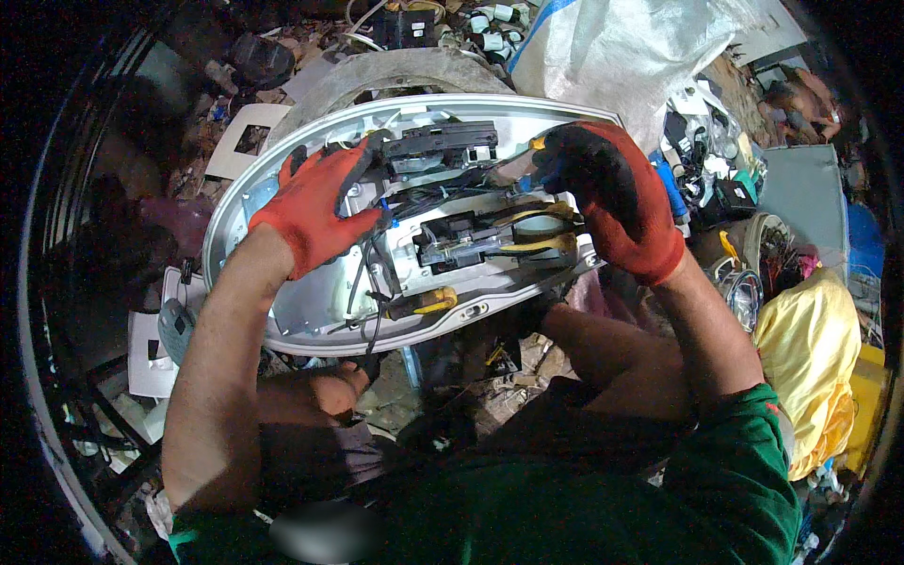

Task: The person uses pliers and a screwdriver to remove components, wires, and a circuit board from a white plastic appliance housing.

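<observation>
Across the upper middle, left hand (pixel 325 202) spreads over the shell (pixel 311 306); right hand (pixel 620 193) curls (can't tell on what). Hard tugs could snap wires (pixel 428 200).

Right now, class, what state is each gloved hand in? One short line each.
Left hand: open, spread over the white casing.
Right hand: curled at the casing's right side; whether it holds anything cannot be told.

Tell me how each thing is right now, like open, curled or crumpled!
Left hand, gloved, fingers spread
Right hand, gloved, fingers curled
White casing, open, insides showing
Black wires, loose, one hanging over the casing's edge
Yellow-handled pliers, lying in the casing, handles apart
White sack, wrinkled
Yellow bundle, crumpled
</observation>
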Demonstrator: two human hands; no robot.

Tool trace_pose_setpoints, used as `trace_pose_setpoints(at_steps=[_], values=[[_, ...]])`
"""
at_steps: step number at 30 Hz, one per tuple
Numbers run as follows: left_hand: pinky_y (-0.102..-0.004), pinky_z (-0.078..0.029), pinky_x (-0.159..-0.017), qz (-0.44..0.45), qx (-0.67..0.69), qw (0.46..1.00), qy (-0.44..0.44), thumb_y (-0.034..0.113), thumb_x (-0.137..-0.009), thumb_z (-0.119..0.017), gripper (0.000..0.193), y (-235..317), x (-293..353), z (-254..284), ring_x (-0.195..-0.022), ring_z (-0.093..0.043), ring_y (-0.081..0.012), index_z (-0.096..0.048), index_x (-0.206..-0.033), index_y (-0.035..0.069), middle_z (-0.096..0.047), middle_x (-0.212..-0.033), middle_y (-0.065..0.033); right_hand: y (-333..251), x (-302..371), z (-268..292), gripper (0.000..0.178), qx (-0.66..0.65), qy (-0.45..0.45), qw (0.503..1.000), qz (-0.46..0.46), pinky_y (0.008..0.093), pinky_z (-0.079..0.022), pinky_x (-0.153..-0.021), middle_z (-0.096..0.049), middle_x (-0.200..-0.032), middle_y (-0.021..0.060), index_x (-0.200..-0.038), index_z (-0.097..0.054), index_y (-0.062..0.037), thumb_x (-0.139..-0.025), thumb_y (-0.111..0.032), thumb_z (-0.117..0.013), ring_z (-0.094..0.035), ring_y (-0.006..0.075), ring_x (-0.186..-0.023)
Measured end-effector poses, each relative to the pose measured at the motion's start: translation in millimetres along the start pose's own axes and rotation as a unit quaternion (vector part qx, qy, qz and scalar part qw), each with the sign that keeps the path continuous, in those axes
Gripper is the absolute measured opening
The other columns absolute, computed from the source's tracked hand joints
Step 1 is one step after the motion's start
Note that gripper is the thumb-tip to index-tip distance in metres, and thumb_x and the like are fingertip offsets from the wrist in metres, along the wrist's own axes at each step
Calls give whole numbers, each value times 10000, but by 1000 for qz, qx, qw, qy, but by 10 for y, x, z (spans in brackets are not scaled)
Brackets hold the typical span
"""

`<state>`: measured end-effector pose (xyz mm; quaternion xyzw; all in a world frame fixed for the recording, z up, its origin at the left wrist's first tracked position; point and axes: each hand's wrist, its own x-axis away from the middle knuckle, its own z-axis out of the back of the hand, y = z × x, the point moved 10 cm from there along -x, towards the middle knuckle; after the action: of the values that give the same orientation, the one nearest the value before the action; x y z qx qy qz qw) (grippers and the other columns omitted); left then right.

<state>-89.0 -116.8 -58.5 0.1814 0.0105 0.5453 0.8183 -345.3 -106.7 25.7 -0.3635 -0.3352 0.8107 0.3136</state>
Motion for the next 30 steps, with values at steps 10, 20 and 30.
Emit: trace_pose_setpoints(at_steps=[10, 20, 30], values=[[-503, -94, -1183, 17, 15, 1000, -21, 438, -864, -611, 783, -15, 3, -28, -1426, -278, -361, -294, -1498, 106, -400, -1486, -158, -97, -24, -37, 534, 112, -36, 993, 27, 425, -448, -977, -569, -1214, 219, -1284, -497, 4, -756, -57, -551, -561, 408, -1111], [-494, -105, -1191, 41, -16, 998, -46, 429, -880, -625, 812, -32, -15, -52, -1420, -292, -348, -241, -1518, 105, -384, -1476, -214, -396, -153, -338, 314, 363, -158, 917, -42, 491, -510, -618, -646, -858, 198, -1101, -485, -83, -849, -213, -618, -646, 412, -758], [-509, -158, -1172, 16, -44, 996, 76, 377, -863, -602, 725, 34, 27, 149, -1378, -354, -352, -321, -1482, 126, -449, -1436, -167, -335, -185, -405, 427, 385, -235, 892, -29, 471, -508, -793, -610, -1072, 197, -1181, -481, -66, -791, -117, -647, -605, 414, -957]])
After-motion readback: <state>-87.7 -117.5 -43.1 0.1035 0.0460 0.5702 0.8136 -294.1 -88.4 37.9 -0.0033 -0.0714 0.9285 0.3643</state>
